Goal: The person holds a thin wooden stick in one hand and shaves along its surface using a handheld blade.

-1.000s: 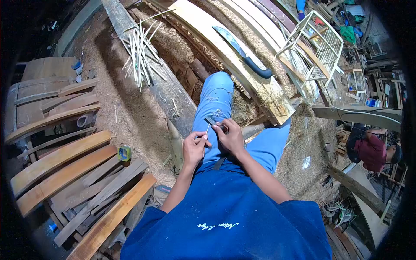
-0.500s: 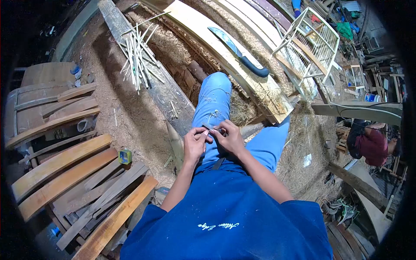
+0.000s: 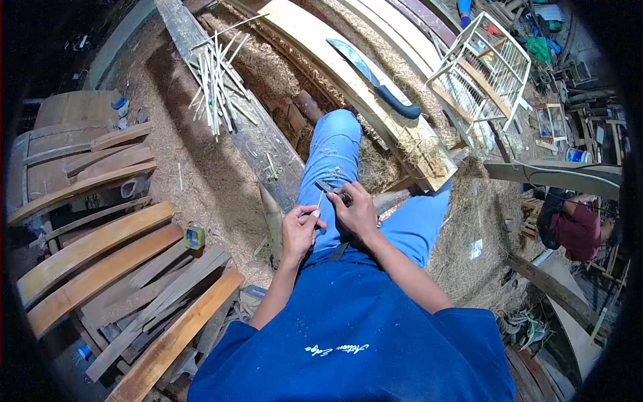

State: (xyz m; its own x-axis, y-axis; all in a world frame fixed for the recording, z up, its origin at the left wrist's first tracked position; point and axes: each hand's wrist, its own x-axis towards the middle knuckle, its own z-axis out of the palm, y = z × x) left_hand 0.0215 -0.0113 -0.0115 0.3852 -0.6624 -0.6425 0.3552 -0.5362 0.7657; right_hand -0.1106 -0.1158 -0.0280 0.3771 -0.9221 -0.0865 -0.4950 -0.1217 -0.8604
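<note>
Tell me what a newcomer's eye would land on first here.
Probably the large knife, lying uncovered on the pale plank beyond the knees. Next, perhaps, the hands over the lap: the left hand pinches a thin pale stick, the right hand a small dark tool. The barred cage at upper right and the loose sticks at upper left would likely follow.

A person's left hand [image 3: 299, 231] hides the lower end of a thin stick [image 3: 320, 200], while the right hand [image 3: 355, 212] covers part of a dark implement [image 3: 323, 185] too small to identify. The right jeans leg [image 3: 416, 228] is partly hidden by a pale board [image 3: 301, 33], itself cropped at top. The bottom edge cuts off the blue shirt [image 3: 348, 335]; a co-worker [image 3: 578, 234], far right, is partly lost in darkness.
</note>
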